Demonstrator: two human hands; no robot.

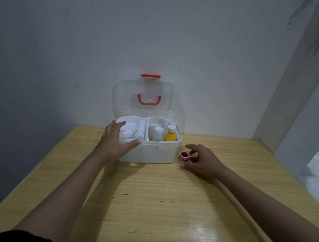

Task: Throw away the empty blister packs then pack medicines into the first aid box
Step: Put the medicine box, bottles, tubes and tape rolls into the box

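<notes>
A white first aid box stands open at the back of the wooden table, its clear lid with red handle leaning against the wall. Inside stand a yellow bottle, a white bottle and, in the left tray, a white tube and a white lump. My left hand rests on the box's front left corner, fingers spread, thumb on the rim. Two small red-and-white rolls lie on the table right of the box. My right hand curls around them, fingertips touching.
The wooden table runs to a grey wall behind the box. A white pillar stands at the right, with a pale floor below the table's right edge. Dark space lies off the left edge.
</notes>
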